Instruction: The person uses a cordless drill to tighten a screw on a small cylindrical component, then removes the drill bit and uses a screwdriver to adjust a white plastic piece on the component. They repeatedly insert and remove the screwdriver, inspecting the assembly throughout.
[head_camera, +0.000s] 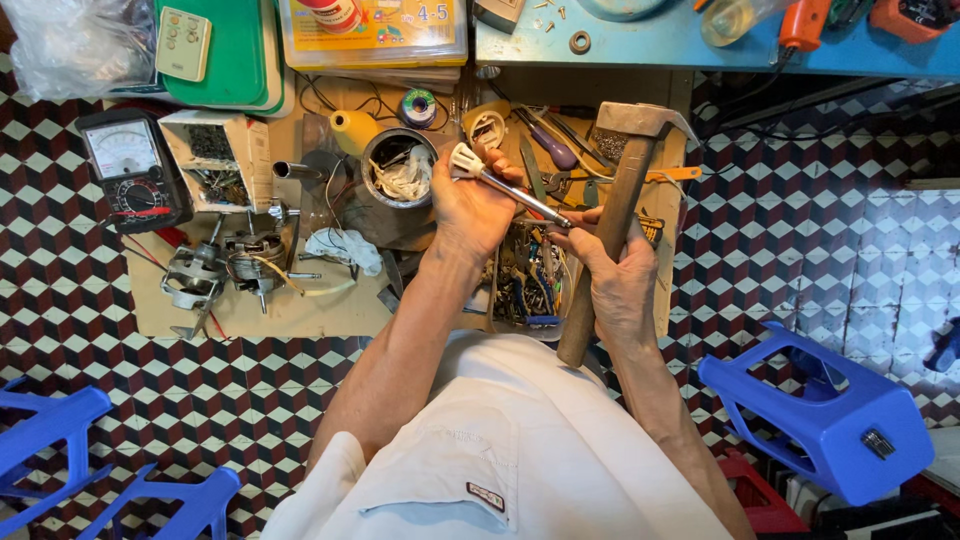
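My left hand (478, 205) grips a thin metal shaft (520, 197) with a white plastic piece (464, 160) on its far end. My right hand (615, 275) holds a wooden-handled hammer (612, 215) upright by the handle, its steel head (640, 120) pointing away from me. The shaft's near tip meets my right hand's fingers at the hammer handle. Both hands hover above a low wooden board (300, 310) strewn with tools.
On the board lie a small electric motor (235, 268), a round tin of scraps (398, 168), screwdrivers (548, 145) and a box of small parts (215, 150). An analog multimeter (132, 168) sits at the left. Blue plastic stools (820, 425) stand on the patterned tile floor.
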